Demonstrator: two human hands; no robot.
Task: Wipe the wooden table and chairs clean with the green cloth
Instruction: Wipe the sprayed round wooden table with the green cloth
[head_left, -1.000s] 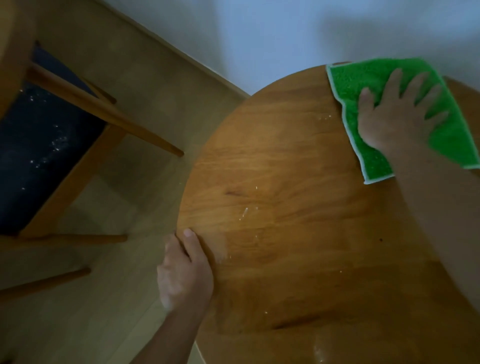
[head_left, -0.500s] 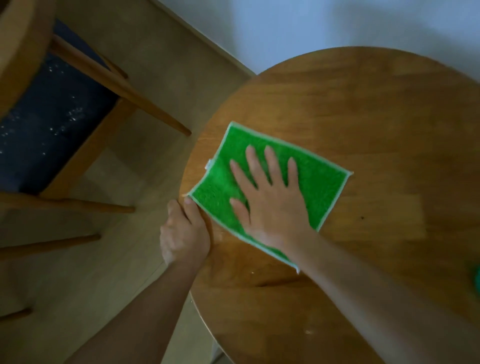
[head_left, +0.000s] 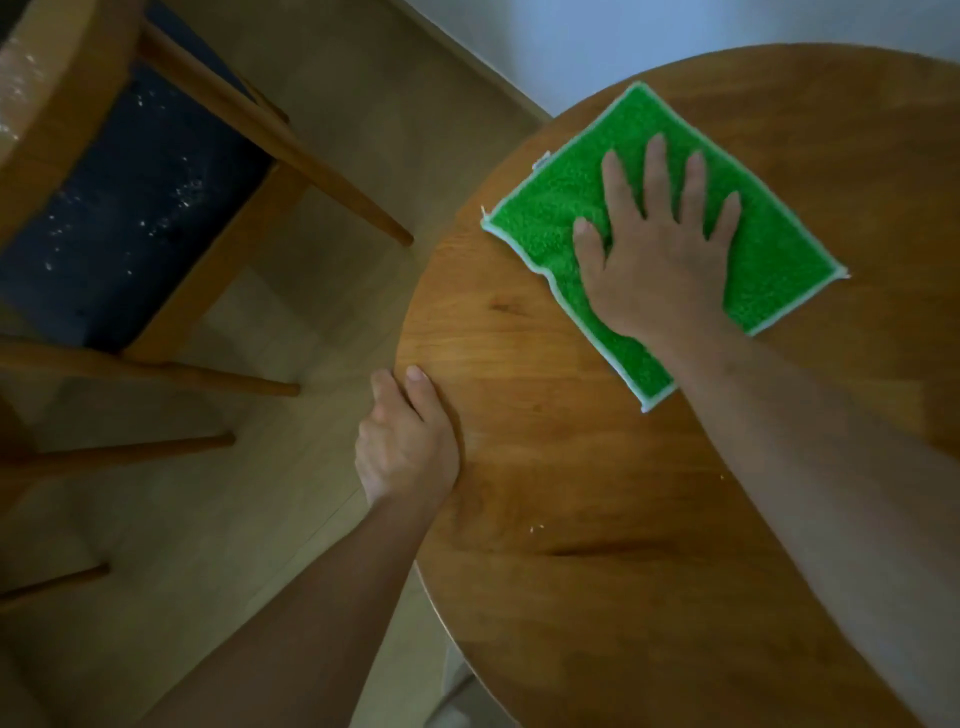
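The right hand (head_left: 660, 260) presses flat, fingers spread, on the green cloth (head_left: 561, 208), which lies on the far left part of the round wooden table (head_left: 597, 493). The left hand (head_left: 408, 447) grips the table's left edge, thumb on top.

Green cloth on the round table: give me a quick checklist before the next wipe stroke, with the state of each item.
1. Green cloth with pale edging lying flat on the round wooden table: ok.
2. Right hand pressing the cloth, fingers spread: ok.
3. Left hand gripping the table edge to steady it: ok.
4. Near side crumb-free: not ok, white specks remain.
5. Wooden chair with dark seat wiped: not ok, specks on it.
6. Cloth damp: cannot tell.
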